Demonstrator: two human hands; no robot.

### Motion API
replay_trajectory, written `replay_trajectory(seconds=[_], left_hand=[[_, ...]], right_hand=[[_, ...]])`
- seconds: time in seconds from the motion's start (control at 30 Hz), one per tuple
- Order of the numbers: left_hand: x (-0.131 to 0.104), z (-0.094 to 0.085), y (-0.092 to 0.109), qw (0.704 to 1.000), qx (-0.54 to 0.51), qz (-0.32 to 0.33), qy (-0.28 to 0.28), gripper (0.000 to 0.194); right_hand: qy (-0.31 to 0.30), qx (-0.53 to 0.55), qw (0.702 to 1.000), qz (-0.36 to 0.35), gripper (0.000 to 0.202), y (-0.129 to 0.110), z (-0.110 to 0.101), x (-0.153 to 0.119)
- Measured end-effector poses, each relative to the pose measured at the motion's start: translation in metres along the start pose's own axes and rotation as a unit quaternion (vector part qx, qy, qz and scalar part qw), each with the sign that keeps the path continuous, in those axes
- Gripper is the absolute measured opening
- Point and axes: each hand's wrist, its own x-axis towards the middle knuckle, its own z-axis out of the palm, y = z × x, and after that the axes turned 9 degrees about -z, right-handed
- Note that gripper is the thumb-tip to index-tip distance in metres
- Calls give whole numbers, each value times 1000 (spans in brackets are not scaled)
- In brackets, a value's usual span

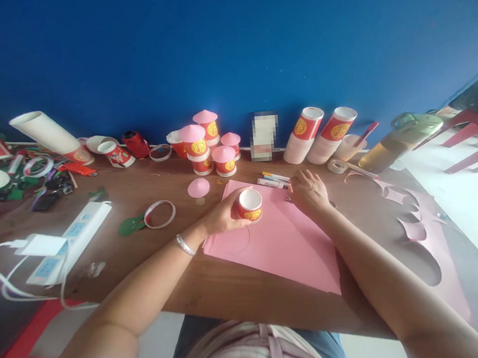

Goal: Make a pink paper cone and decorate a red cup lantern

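My left hand [224, 212] is wrapped around the side of a red and white paper cup [250, 201] with a yellow emblem. The cup stands upright over a stack of pink paper [287, 241], its open mouth facing up. A faint round outline shows on the paper just left of and below the cup. My right hand [308, 190] is at the paper's right upper part, fingers curled down at the ends of several pens. Among these are a white marker [269, 183] and an orange pen [272, 176]. Scissors [287, 199] lie partly hidden beneath this hand.
Cups with pink cone roofs [198, 143] stand along the blue wall, a loose pink cone [199, 187] before them. Two cup stacks [302, 138] lean further right. Cut pink paper [444, 256] lies right, a power strip [70, 242] and a white ring [159, 214] left.
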Motion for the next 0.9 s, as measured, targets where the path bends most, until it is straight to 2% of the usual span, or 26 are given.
replay_trajectory(seconds=[0.33, 0.53, 0.6, 0.67, 0.73, 0.8, 0.9], left_hand=[[-1, -5, -5, 999, -28, 12, -18, 91], [-1, -10, -10, 990, -133, 2, -36, 89], [-2, -11, -7, 984, -172, -7, -46, 84], [-1, -12, -6, 978, -202, -12, -41, 75], [0, -11, -7, 976, -218, -19, -3, 63], [2, -9, -10, 972, -221, -36, 65, 55], [6, -5, -16, 964, -210, -68, 150, 53]], right_hand=[[8, -3, 1000, -9, 23, -2, 0, 0], [34, 5, 999, -11, 29, -2, -8, -1], [54, 19, 998, -7, 31, -2, -14, -2], [100, 76, 992, 8, 35, -4, -21, -3], [154, 184, 970, 35, 37, -9, -27, -4], [175, 299, 937, 51, 35, -18, -33, -3], [119, 469, 873, 62, 33, -35, -37, -2]])
